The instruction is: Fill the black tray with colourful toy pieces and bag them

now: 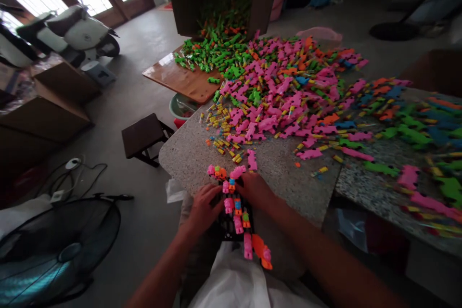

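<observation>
Several small toy figures in pink, orange, blue and green (237,224) stand in rows on a dark holder (228,237) in front of my body. At the holder's left side is my left hand (206,208), its fingers curled inward; what they grip is hidden. My right hand (257,191) bends round the upper right side of the rows. Its fingertips are at a pink toy piece (237,172), though the exact grip is unclear. An orange piece (260,248) sits at the near end. Just beyond my hands, a pink toy car (251,160) lies on the speckled tabletop (184,154).
A large heap of pink toy cars (277,91) covers the far tabletop, beside green ones (212,50) spilling from a cardboard box (263,0). Small yellow tubes (225,125) lie loose. Left are a dark stool (144,135) and a floor fan (68,252). More toys (415,130) lie right.
</observation>
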